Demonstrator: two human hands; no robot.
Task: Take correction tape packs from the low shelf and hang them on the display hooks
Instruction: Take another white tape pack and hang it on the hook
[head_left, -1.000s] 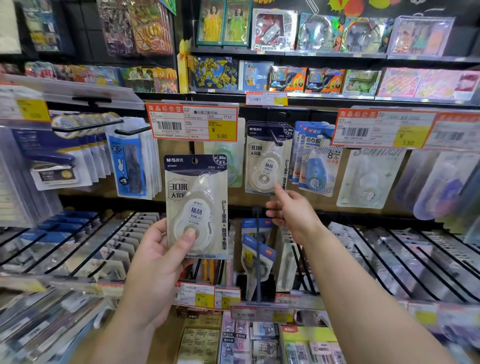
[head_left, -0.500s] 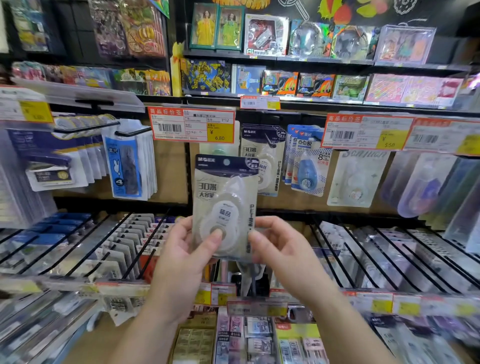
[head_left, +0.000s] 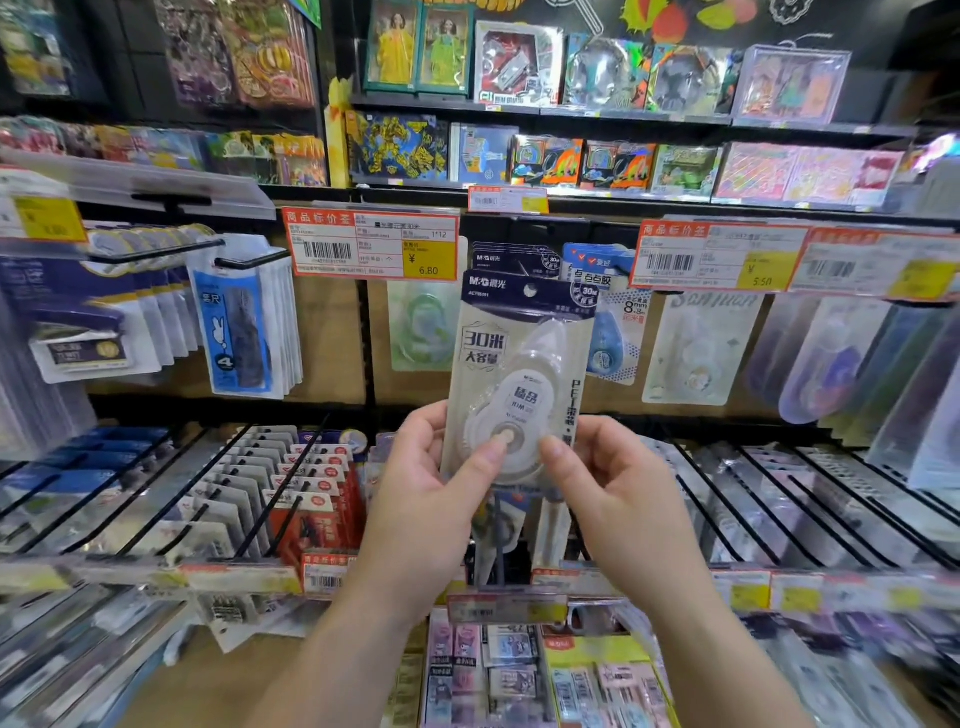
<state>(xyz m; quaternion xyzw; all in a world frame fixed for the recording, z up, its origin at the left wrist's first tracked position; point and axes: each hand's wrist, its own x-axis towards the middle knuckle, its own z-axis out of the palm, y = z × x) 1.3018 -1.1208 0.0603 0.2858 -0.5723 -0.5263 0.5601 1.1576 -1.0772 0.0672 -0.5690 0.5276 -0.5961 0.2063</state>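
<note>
Both the left hand (head_left: 441, 488) and right hand (head_left: 602, 488) pinch the lower end of the correction tape pack (head_left: 519, 374), held upright, its hang hole topmost (just below the matching hung packs (head_left: 511, 260)), directly beneath their hook.

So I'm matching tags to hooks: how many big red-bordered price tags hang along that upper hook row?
3: one left of the held pack, two side by side at right. More may sit beyond the frame.
</note>
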